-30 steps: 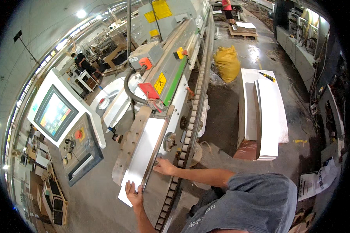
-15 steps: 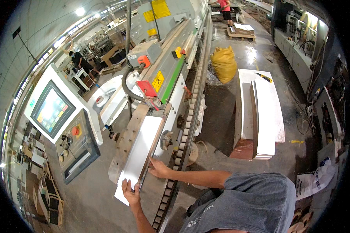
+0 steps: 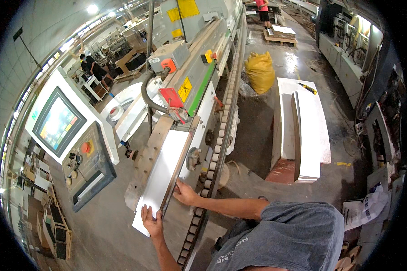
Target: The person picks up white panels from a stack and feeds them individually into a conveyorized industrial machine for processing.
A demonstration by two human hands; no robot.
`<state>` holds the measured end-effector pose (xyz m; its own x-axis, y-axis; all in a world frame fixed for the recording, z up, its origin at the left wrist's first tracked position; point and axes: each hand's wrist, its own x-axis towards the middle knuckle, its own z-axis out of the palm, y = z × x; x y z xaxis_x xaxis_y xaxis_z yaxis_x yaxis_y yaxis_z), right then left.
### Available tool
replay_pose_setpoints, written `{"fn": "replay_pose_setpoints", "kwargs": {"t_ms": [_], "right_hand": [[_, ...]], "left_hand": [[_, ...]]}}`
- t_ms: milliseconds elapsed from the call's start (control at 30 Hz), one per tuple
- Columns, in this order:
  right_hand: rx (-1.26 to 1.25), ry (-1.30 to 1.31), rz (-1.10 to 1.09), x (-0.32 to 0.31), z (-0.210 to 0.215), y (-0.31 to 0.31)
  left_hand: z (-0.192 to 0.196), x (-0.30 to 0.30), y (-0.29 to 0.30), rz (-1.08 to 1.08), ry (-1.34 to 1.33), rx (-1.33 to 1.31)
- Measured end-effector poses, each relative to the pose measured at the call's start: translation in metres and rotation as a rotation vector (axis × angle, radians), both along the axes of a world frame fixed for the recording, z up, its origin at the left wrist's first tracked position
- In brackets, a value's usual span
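A long white board [image 3: 163, 168] lies on the infeed bed of an edge-working machine [image 3: 185, 86], its far end at the machine's front. The near end sticks out past the metal bed plate [image 3: 145, 156]. My left hand [image 3: 153, 222] grips the board close to that end, fingers on the white top and thumb at the right edge. Farther along, my right hand [image 3: 186, 194] presses its extended index finger to the board's right side edge, the other fingers curled. The board's underside is hidden.
Left of the bed stands a control panel [image 3: 72, 135] with a screen and red button. A roller chain track [image 3: 212, 169] runs along the right. Beyond it are stacked white boards [image 3: 308, 135] with a yellow-black cutter [image 3: 307, 88], and a yellow sack [image 3: 259, 72]. Other people work far off.
The view has shifted slightly. Both hands keep nearly the same places on the board, and any movement of the board is too small to tell.
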<state>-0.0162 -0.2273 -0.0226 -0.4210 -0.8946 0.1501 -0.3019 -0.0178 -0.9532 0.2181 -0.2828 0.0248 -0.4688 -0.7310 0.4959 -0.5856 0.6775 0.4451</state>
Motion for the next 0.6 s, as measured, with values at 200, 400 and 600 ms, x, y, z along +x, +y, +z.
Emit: {"fn": "replay_pose_setpoints", "kwargs": {"t_ms": [200, 400, 600], "right_hand": [[0.085, 0.113, 0.047, -0.001, -0.007, -0.005], [-0.072, -0.007, 0.067, 0.0, 0.002, 0.004], [0.034, 0.044, 0.015, 0.0, 0.006, 0.007]], "left_hand": [[-0.002, -0.002, 0.001, 0.019, -0.008, -0.005], [-0.001, 0.004, -0.001, 0.062, -0.142, -0.031], [0.005, -0.007, 0.001, 0.026, -0.08, -0.095]]}}
